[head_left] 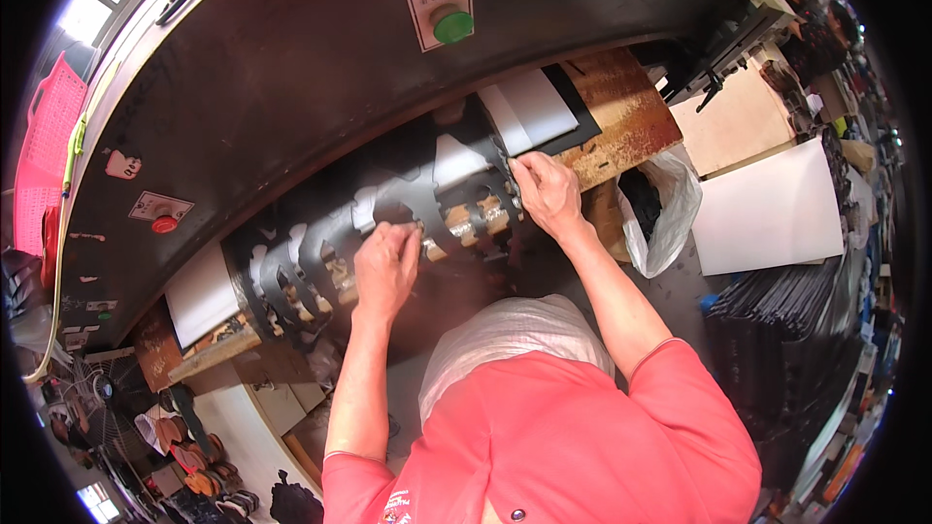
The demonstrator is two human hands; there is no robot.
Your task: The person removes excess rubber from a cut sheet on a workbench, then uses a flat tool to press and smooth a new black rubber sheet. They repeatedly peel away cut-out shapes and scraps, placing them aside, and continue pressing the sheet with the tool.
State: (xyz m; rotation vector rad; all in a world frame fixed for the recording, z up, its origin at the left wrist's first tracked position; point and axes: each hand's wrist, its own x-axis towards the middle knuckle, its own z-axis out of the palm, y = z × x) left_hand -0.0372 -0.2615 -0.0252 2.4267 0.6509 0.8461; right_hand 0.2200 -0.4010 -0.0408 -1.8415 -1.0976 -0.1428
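A black sheet (420, 196) full of cut-out holes lies along the table under the press, its near part hanging over the front edge in strips. My right hand (550, 196) pinches the sheet at its right end, thumb and fingers closed on the dark edge. Over the middle of the sheet, my left hand (386, 267) is closed with its fingertips together at the sheet's front strips. Whatever lies between those fingertips is too small to make out. White shows through some holes, and tan patches through others near the front.
The dark press beam (291, 68) spans above the sheet, with a green button (453, 25) and a red button (164, 223). White boards lie at both table ends. Right of my arm are an open white bag (668, 218), a white panel (767, 209) and stacked black strips (777, 330).
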